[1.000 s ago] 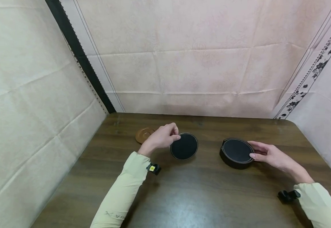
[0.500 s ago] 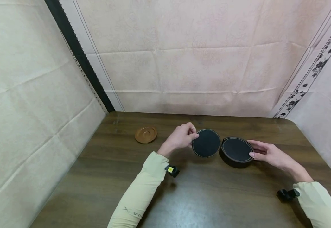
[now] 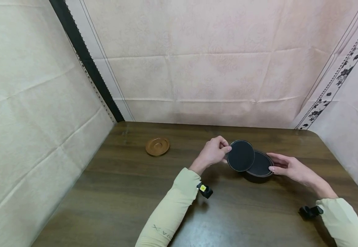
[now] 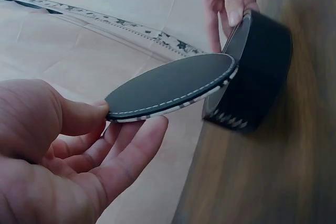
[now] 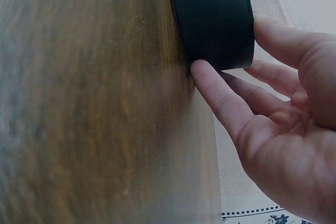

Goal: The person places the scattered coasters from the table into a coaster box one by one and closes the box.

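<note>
My left hand [image 3: 212,153] pinches a round black coaster [image 3: 240,155] by its left edge, between thumb and fingers. White stitching runs around the coaster's rim, and its underside edge looks patterned in the left wrist view. It is held tilted over the left part of a round black coaster holder [image 3: 262,164], overlapping it in the head view. Inside the holder lies a dark, stitched round surface, partly hidden by the coaster. From the right side, my right hand [image 3: 296,170] grips the holder, thumb at the top rim and fingers along the wall [image 5: 218,19].
A round brown wooden dish [image 3: 157,146] lies at the back left of the wooden table [image 3: 111,192]. Pale cloth [image 3: 212,68] hangs behind the table and on both sides.
My left hand has carried the coaster rightward, from beside the brown dish to over the holder. The dish is now fully uncovered. My right hand and the holder have stayed in place.
</note>
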Motion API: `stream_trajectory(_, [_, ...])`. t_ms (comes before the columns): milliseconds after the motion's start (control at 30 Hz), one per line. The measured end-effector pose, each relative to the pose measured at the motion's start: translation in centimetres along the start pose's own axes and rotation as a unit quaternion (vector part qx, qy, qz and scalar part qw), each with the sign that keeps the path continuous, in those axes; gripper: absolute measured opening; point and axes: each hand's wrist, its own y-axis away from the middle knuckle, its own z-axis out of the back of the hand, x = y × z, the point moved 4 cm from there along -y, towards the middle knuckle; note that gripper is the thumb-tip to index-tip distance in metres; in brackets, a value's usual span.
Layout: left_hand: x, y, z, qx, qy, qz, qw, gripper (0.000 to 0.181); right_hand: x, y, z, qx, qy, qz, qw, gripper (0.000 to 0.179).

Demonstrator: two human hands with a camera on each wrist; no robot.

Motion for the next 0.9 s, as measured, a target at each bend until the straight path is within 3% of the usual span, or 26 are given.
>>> stream_trajectory(167, [0.2, -0.9, -2.1, -0.006, 0.059, 0.019, 0.9981, 0.010, 0.0, 0.0, -0.1, 0.001, 0.000, 0.005, 1.0000, 0.070])
stream_trajectory(367, [0.9, -1.9, -3.9, -0.020, 0.136, 0.038, 0.9898, 0.009, 0.2, 0.0, 0.0, -0.002, -0.008, 0.020, 0.9998, 0.066])
stream_trajectory(500, [1.3, -2.3, -4.8, -0.029, 0.158, 0.053, 0.9856, 0.009, 0.4, 0.0, 0.1, -0.004, -0.008, 0.027, 0.9996, 0.066])
stream_trajectory(767, [1.1, -3.1, -5.9, -0.042, 0.150, 0.067, 0.9856, 0.009, 0.2, -0.2, 0.1, -0.002, -0.006, 0.028, 0.9996, 0.067])
stream_trajectory(900, [1.4, -3.8, -6.1, -0.060, 0.086, 0.074, 0.9917, 0.010, 0.1, -0.1, 0.0, -0.001, -0.011, 0.022, 0.9997, 0.066])
